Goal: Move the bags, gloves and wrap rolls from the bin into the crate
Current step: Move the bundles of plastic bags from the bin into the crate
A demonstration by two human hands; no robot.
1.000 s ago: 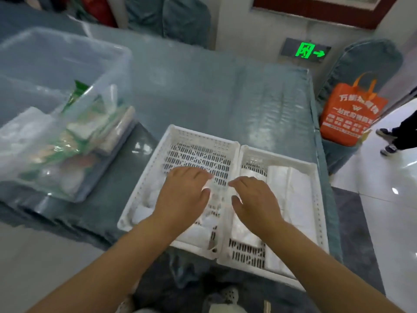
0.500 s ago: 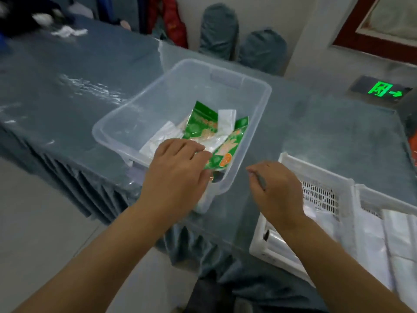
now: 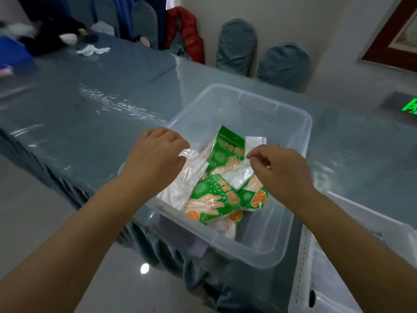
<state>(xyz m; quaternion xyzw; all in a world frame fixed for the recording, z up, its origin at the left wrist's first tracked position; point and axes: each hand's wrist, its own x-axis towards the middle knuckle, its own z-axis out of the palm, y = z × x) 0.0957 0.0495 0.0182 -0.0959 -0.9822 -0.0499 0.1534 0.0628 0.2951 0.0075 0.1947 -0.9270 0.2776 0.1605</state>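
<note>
The clear plastic bin (image 3: 297, 123) stands at the table's near edge. Inside lie green glove packets (image 3: 214, 197) with orange hand prints, another green packet (image 3: 226, 152) behind, a white packet (image 3: 240, 177) and a flat pack of white bags (image 3: 182, 186). My left hand (image 3: 155, 159) curls over the top edge of the bag pack, its fingertips hidden. My right hand (image 3: 282, 172) pinches thumb and forefinger at the white packet's right edge. Only a corner of the white crate (image 3: 303, 267) shows, at the lower right.
The table wears a blue-grey cloth under clear film (image 3: 90, 105). Dark clothes and crumpled tissue (image 3: 92, 50) lie at its far left. Covered chairs (image 3: 283, 64) and a red jacket (image 3: 188, 35) stand along the wall. The floor lies below the near edge.
Both hands left the white crate and swung left to the bin. They now reach down inside it, onto the bag pack and the white packet.
</note>
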